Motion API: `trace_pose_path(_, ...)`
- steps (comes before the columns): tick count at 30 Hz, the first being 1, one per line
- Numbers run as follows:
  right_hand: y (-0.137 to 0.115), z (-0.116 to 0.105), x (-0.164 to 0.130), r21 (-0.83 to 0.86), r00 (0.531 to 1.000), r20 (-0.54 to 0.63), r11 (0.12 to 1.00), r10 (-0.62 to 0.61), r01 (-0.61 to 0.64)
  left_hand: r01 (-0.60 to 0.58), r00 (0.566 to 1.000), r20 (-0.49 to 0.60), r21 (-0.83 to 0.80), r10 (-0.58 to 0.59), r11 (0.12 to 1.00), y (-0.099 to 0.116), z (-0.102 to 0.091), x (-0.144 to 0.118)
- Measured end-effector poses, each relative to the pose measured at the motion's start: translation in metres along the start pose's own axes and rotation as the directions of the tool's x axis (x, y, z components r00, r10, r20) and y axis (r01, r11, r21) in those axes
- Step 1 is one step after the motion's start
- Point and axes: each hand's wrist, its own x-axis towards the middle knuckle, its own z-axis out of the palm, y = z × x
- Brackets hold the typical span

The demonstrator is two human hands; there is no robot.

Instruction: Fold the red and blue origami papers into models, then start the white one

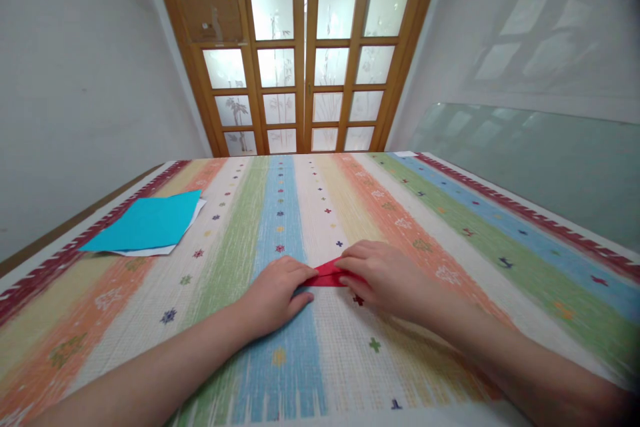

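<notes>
Small folded red paper piece (330,273) lies flat on the striped woven cloth of the bench (450,227), long axis running left to right, peak pointing away from the person. Left hand (277,293) and right hand (385,277) press its ends, fingers flattened. Turquoise paper sheets (147,221) lie well apart at far left

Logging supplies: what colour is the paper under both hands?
Red paper, head view.

We find no readable words, labels, brands or numbers; the striped tablecloth (450,227) carries only small cross and star motifs, and the door glass (273,13) etched plants.
</notes>
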Motion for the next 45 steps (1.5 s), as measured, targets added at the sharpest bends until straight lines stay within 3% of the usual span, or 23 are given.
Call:
trace_pose_path(11,-0.004,0.028,0.001,0.008,0.999,0.037,1.0,-0.001,0.001,-0.089,0.996,-0.008,0.194,0.093,0.977,-0.007,0.002,0.006)
trace_pose_path(24,-0.011,0.026,0.003,0.093,0.997,0.073,0.995,-0.028,0.021,-0.174,0.984,0.032,0.387,0.176,0.905,-0.003,0.004,0.007)
trace_pose_path(34,-0.008,0.034,0.001,0.086,0.999,0.044,0.996,-0.015,0.011,-0.073,0.996,-0.027,0.257,0.082,0.964,-0.01,0.003,0.006)
trace_pose_path(40,0.0,0.039,0.0,0.052,1.0,0.015,0.998,0.026,-0.026,-0.109,0.994,0.003,0.172,0.11,0.979,-0.005,-0.003,0.002)
trace_pose_path(45,0.0,0.036,0.001,0.093,0.999,0.045,0.995,0.02,-0.025,-0.066,0.998,-0.008,0.096,0.067,0.993,-0.002,-0.005,0.0)
